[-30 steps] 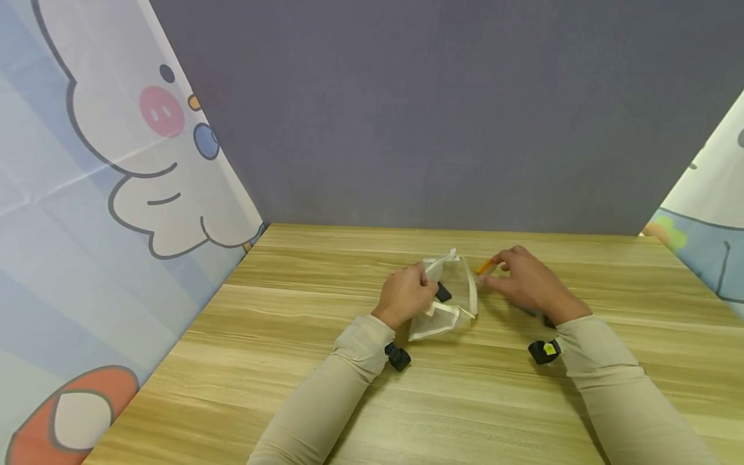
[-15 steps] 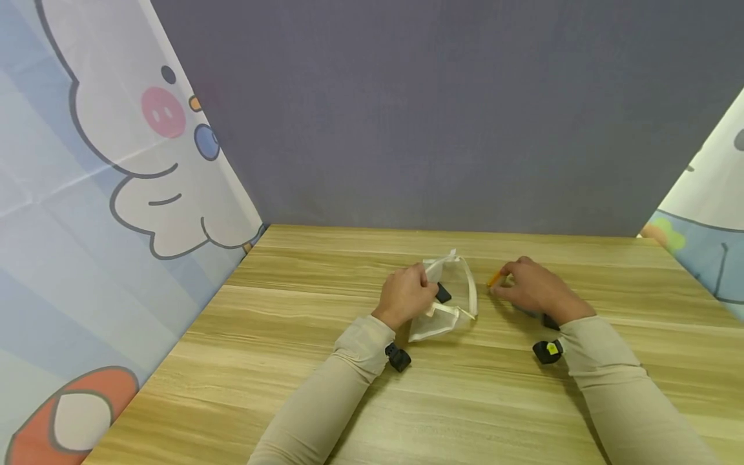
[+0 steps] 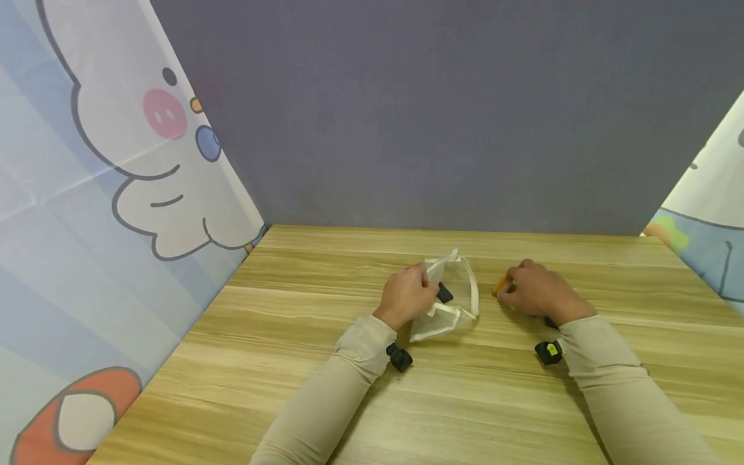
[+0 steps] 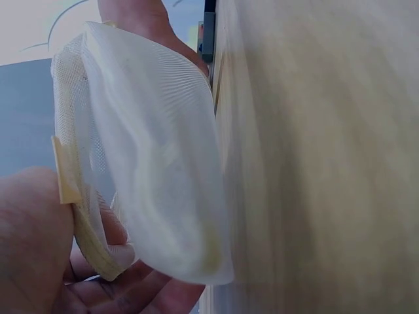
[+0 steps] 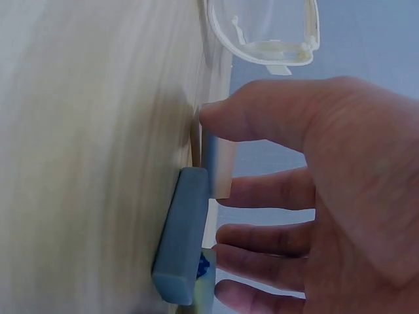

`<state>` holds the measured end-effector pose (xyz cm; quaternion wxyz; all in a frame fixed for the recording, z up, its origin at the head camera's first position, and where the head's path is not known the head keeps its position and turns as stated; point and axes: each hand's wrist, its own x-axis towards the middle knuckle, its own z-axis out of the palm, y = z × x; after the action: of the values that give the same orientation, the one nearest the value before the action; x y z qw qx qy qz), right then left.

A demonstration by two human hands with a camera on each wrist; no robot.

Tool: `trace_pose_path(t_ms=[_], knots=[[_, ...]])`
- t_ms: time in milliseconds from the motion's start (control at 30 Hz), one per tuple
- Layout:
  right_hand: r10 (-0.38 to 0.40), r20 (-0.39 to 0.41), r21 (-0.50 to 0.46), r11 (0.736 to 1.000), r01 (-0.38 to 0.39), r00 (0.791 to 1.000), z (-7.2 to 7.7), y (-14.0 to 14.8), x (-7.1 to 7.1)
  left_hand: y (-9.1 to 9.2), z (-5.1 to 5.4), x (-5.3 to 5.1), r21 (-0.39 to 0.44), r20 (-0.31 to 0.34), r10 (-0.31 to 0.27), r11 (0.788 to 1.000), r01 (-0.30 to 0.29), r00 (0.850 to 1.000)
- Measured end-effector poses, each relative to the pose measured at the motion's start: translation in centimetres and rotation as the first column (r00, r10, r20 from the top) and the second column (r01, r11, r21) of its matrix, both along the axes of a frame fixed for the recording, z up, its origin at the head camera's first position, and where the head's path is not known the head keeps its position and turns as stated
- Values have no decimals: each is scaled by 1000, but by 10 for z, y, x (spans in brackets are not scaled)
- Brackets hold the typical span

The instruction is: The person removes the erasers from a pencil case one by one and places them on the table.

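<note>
My left hand [image 3: 407, 296] grips the rim of a white mesh bag [image 3: 430, 328], whose mouth gapes toward the right. Inside the bag lies a small black block [image 3: 444, 293]. In the left wrist view, thumb and fingers sit on either side of the pale trim of the bag [image 4: 157, 150]. To the right of the bag, my right hand [image 3: 537, 290] pinches a small orange block [image 3: 500, 285] low over the table. The right wrist view has this orange block [image 5: 224, 167] between thumb and forefinger, its far side blurred.
A grey-blue block [image 5: 180, 239] lies on the wooden table [image 3: 465, 407], close to the right fingers. Behind it, a yellowish piece with blue marking [image 5: 206, 281] is partly hidden. A dark object [image 3: 550, 322] shows beneath the right wrist. A grey panel [image 3: 430, 116] stands along the back.
The right hand has moved a little right and toward the person, away from the bag, with the orange block in its fingers. The left hand and the bag have stayed put.
</note>
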<state>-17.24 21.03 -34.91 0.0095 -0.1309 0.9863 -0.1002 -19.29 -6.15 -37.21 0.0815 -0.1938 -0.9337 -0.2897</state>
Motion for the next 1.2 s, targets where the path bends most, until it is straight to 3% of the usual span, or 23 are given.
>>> trace_pose_path(t_ms=[233, 467, 600, 767, 967, 1200], knots=[[10, -14, -19, 1000, -11, 1000, 1, -5, 2, -1, 1, 1, 9, 9, -10, 1000, 10, 1000], [85, -131, -211, 971, -111, 988, 3, -28, 3, 1, 1, 0, 13, 0, -13, 1000, 13, 1000], [113, -147, -274, 950, -151, 983, 3, -48, 4, 2, 1, -1, 8, 0, -14, 1000, 14, 1000], [158, -127, -257, 948, -186, 979, 2, -65, 1, 2, -2, -1, -3, 7, -4, 1000, 4, 1000], [165, -57, -204, 963, -174, 985, -2, -71, -8, 3, -1, -1, -6, 7, -24, 1000, 24, 1000], [228, 12, -136, 965, -224, 974, -12, -78, -14, 1, -2, 0, -8, 25, -34, 999, 34, 999]])
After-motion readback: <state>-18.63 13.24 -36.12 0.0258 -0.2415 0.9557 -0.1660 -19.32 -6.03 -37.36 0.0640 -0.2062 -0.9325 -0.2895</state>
